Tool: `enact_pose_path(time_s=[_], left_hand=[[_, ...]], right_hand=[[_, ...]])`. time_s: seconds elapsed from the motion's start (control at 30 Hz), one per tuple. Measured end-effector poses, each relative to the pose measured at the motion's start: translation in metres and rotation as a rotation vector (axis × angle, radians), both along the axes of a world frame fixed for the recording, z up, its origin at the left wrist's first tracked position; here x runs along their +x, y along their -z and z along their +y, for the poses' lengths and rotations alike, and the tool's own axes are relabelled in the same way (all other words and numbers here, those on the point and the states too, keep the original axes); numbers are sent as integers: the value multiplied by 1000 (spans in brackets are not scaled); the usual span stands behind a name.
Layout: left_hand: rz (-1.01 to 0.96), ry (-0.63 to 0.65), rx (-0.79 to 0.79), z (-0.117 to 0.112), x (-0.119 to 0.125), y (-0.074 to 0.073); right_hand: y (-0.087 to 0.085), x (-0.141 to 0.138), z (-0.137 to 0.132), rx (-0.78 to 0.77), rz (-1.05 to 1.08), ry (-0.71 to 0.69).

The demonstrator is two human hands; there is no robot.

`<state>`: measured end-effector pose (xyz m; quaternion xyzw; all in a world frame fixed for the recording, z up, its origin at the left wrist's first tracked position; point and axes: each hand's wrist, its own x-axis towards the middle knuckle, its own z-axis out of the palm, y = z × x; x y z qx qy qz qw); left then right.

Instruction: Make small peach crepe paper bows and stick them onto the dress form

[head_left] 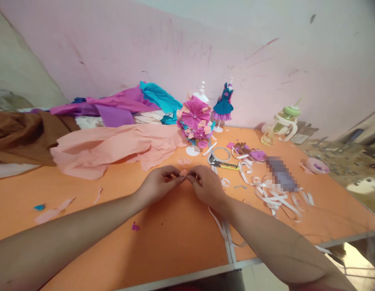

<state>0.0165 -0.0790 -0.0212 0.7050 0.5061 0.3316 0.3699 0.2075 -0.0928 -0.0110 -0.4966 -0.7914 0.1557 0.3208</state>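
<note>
Between my two hands is a small piece of peach crepe paper point(183, 172), pinched by the fingertips over the orange table. My left hand point(160, 182) has its thumb and fingers closed on the paper's left side. From the right, my right hand point(207, 184) pinches the same piece, its fingertips nearly touching the left ones. Just beyond the hands stands a mini dress form point(195, 117) covered in magenta, peach and blue paper flowers. A large peach crepe sheet point(121, 145) lies behind my left hand. Right of the hands rest a tape roll point(221, 153) and a yellow-and-black cutter point(225, 165).
A second small form wears a teal and purple dress point(224, 104). Folded coloured paper point(114, 107) is piled back left, beside brown paper point(24, 135). White ribbon strips point(272, 198) lie tangled on the right. A bottle with a green lid point(280, 125) stands near the table's back right corner.
</note>
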Motion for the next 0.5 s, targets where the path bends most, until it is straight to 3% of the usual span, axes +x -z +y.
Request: enact_pose_path(time_s=[0.23,0.5], left_hand=[[15,49,-23,-2,0,1],[-92,176,-26,3,-4,8]], right_hand=[[-1,-1,0,-138,127,7],[1,-2,2,-131,115,23]])
